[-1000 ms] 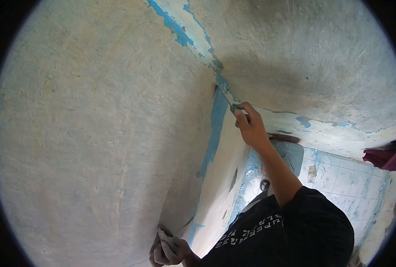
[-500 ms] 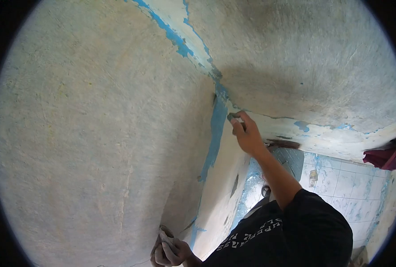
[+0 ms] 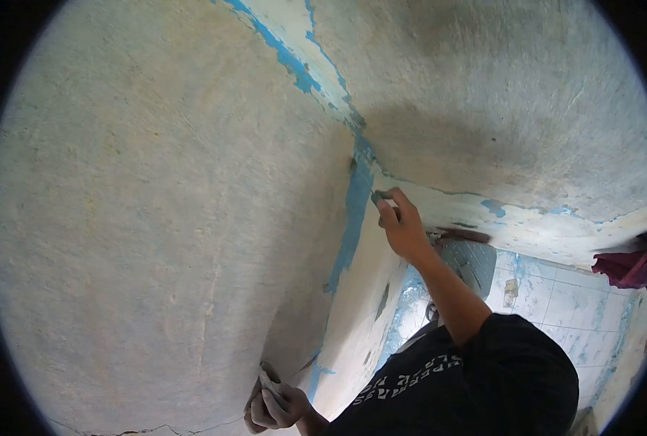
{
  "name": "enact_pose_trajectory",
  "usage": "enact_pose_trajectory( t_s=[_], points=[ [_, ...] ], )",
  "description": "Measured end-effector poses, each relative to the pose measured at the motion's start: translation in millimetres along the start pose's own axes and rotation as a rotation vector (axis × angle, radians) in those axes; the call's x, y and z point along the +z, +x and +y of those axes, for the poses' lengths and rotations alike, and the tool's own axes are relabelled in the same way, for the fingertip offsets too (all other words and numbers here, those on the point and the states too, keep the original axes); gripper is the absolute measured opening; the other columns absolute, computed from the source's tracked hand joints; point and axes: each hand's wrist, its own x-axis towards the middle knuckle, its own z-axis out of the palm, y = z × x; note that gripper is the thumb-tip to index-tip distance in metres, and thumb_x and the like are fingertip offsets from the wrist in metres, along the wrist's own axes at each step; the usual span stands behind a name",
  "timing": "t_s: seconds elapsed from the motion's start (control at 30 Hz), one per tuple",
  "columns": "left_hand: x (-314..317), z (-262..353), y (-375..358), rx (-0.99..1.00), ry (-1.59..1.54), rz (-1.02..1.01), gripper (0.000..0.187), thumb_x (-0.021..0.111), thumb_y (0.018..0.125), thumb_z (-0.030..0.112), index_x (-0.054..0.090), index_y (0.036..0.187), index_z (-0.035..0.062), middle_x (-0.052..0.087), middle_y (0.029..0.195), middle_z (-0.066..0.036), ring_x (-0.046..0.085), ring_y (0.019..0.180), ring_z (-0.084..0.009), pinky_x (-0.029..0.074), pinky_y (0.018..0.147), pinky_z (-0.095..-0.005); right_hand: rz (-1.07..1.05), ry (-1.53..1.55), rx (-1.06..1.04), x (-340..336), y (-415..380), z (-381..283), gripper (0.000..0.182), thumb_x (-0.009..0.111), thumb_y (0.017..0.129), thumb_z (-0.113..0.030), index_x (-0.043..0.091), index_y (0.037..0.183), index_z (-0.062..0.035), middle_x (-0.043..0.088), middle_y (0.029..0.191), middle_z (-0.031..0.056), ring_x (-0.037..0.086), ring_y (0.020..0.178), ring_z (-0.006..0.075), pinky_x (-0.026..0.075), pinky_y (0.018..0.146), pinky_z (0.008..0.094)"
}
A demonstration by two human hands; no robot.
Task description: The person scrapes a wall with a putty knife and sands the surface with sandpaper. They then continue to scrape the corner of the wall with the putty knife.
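My right hand is closed in a pinch at the corner where the walls meet. Between thumb and fingers is a small dark grey-green piece, held against the right edge of a blue paint strip; its kind cannot be made out. At the lower left, my left hand is wrapped around a folded grey sheet, dusty and creased, close to the grey wall. Its fingers are curled, and part of the sheet is hidden behind them.
Peeling blue and white paint runs up the corner. Below is a tiled floor with blue smears, a grey-green panel and a small clear container. A maroon cloth hangs at right. A crack crosses the lower wall.
My right hand has slid slightly down along the blue strip, still pinching the piece. The left hand stays nearly in place. The view has shifted a little, showing more of the crack.
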Motion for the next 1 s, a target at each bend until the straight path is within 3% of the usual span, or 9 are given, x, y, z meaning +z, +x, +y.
enact_pose_trajectory(
  t_s=[0.1,0.17,0.37,0.7,0.83,0.87,0.93,0.97,1.0],
  points=[
    [1.7,1.3,1.2,0.016,0.0,-0.009,0.024,0.077,0.087,0.02,0.067,0.107,0.0107,0.06,0.091,-0.006,0.052,0.091,-0.0314,0.043,0.076,-0.046,-0.007,-0.096,-0.015,-4.2,4.6,3.6,0.026,0.055,0.102,-0.026,0.057,0.113,-0.0023,0.054,0.067,0.0064,0.051,0.061,0.0131,0.042,0.059,0.0329],
    [-3.2,0.1,-0.1,0.029,0.0,-0.013,0.026,0.078,0.087,0.022,0.067,0.107,0.0108,0.06,0.091,-0.006,0.052,0.09,-0.0311,0.042,0.076,-0.0457,-0.059,-0.011,0.107,-8.8,14.7,-4.2,0.028,0.056,0.102,-0.028,0.057,0.114,-0.0023,0.056,0.068,0.0071,0.053,0.063,0.014,0.044,0.062,0.0333],
    [0.0,2.1,3.9,0.014,-0.043,-0.013,0.028,0.08,0.086,0.023,0.067,0.108,0.0102,0.06,0.091,-0.006,0.053,0.091,-0.0313,0.043,0.077,-0.0458,-0.028,-0.032,0.03,-8.1,10.2,5.9,0.027,0.055,0.102,-0.028,0.057,0.112,-0.0027,0.054,0.067,0.0074,0.053,0.062,0.0142,0.042,0.061,0.0335],
    [-4.1,-0.3,1.0,0.018,-0.019,-0.023,0.025,0.077,0.086,0.015,0.068,0.108,0.0107,0.059,0.09,-0.005,0.052,0.091,-0.0299,0.043,0.075,-0.0442,-0.075,-0.01,0.111,-13.8,16.7,-16.0,0.026,0.054,0.103,-0.027,0.057,0.11,-0.0024,0.052,0.065,0.0066,0.048,0.06,0.0128,0.041,0.059,0.0326],
    [0.9,3.7,1.6,-0.015,-0.05,0.028,0.025,0.077,0.086,0.014,0.068,0.109,0.011,0.058,0.089,-0.005,0.052,0.092,-0.03,0.042,0.076,-0.0445,-0.01,-0.022,-0.018,2.0,-11.3,-6.3,0.024,0.053,0.103,-0.024,0.056,0.109,-0.0011,0.049,0.062,0.0063,0.048,0.058,0.0145,0.041,0.06,0.0333],
    [3.1,4.5,3.6,-0.014,-0.043,0.036,0.025,0.077,0.086,0.014,0.068,0.109,0.011,0.058,0.089,-0.005,0.052,0.092,-0.03,0.042,0.076,-0.0445,-0.095,0.014,0.085,0.0,-16.7,-5.2,0.024,0.053,0.103,-0.024,0.056,0.111,-0.0015,0.05,0.064,0.0074,0.049,0.059,0.015,0.042,0.061,0.0339],
    [0.7,6.4,8.2,0.003,-0.086,-0.023,0.036,0.069,0.079,-0.001,0.061,0.11,0.0133,0.054,0.092,-0.006,0.047,0.09,-0.03,0.039,0.078,-0.045,-0.025,-0.047,0.008,-2.3,-2.7,2.4,0.024,0.054,0.102,-0.024,0.056,0.112,-0.0017,0.052,0.065,0.009,0.05,0.06,0.0164,0.043,0.062,0.0347],
    [-2.7,3.6,6.4,0.007,-0.074,-0.031,0.036,0.069,0.079,-0.001,0.061,0.11,0.0133,0.054,0.092,-0.006,0.047,0.09,-0.03,0.039,0.078,-0.045,0.053,-0.121,-0.067,-1.9,5.3,5.9,0.025,0.054,0.102,-0.024,0.056,0.113,-0.0019,0.054,0.066,0.0106,0.051,0.06,0.0178,0.043,0.063,0.0355],
    [-4.2,2.6,3.0,0.009,-0.043,-0.055,0.036,0.07,0.079,-0.001,0.061,0.11,0.0142,0.054,0.092,-0.006,0.047,0.091,-0.0299,0.039,0.078,-0.0452,-0.049,-0.099,0.097,-8.0,13.8,-15.9,0.026,0.055,0.101,-0.024,0.055,0.114,-0.0014,0.057,0.069,0.0145,0.054,0.062,0.0224,0.045,0.064,0.0378]
  ],
)
